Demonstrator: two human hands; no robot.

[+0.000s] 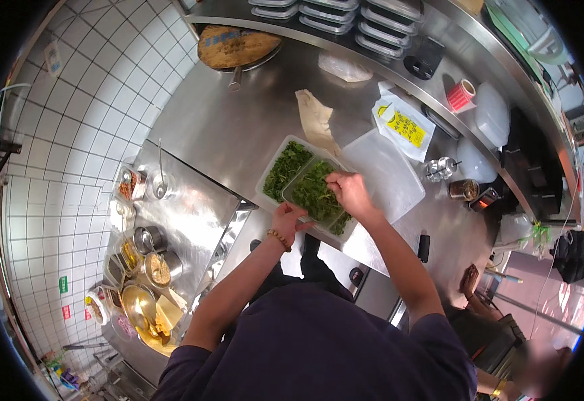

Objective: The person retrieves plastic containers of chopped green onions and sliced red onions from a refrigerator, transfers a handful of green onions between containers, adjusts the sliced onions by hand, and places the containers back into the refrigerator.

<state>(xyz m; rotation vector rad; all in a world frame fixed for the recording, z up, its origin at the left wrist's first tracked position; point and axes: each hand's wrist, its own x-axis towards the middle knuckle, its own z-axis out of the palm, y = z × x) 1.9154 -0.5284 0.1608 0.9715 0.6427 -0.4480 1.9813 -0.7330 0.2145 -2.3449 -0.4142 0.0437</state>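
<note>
A large translucent plastic tub point(261, 186) stands at the front of the steel counter with chopped green herbs point(284, 168) in it. A smaller clear plastic container point(297, 176), also holding leafy herbs point(317, 188), sits over the tub. My left hand point(291, 216) is at the small container's near left corner, thumb and fingers apart at its rim; whether it grips the rim is unclear. My right hand point(347, 189) is over the small container's right side, fingertips pinched together at the leaves. A translucent lid point(392, 175) lies right of the tub, and a beige cloth point(314, 118) behind it.
Left stand seasoning containers, a steel pot point(149, 239) and a metal bowl point(139, 303). A wooden lid point(236, 47) is at the back. Right are a printed pouch point(404, 128), a jar point(463, 190) and a black phone-like object point(423, 248). Another person's hand point(469, 278) rests at the right counter edge.
</note>
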